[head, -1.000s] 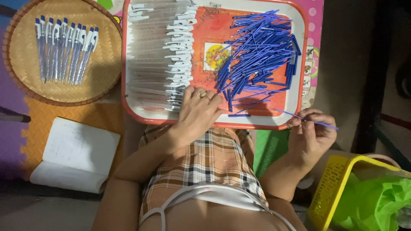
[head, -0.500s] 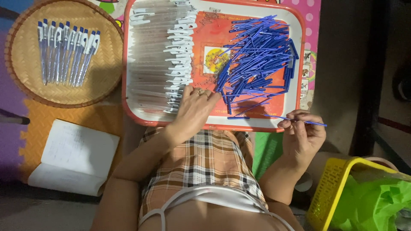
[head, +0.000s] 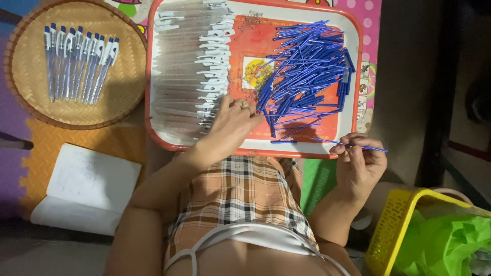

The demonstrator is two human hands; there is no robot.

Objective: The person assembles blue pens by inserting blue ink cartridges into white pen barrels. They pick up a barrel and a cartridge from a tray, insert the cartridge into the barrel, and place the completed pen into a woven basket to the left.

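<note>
Seen from above, a seated person worked over a red-rimmed plastic tray [head: 153, 76] resting at the knees. The right hand [head: 359, 164] pinched one thin blue pen refill [head: 353, 145] between thumb and fingertips, its grip closed on the refill just off the tray's near right corner. The refill looked very light, slender and slightly bendable, smooth enough to slip, so it would probably be best held near one end with a light pinch. The left hand [head: 232, 122] lay flat on the tray, fingers spread and holding nothing, touching the near edge of a row of clear pen barrels [head: 184, 71] with white clips; these looked like hard, glossy plastic, light and rigid. To their right lay a loose heap of blue refills [head: 307, 71], crossing one another at all angles. Off to the left, a round woven basket tray [head: 30, 30] held finished pens [head: 79, 61] laid side by side. An open notebook [head: 84, 186] lay on the floor mat, and a yellow mesh basket [head: 391, 225] with a green bag [head: 445, 243] sat at lower right.
</note>
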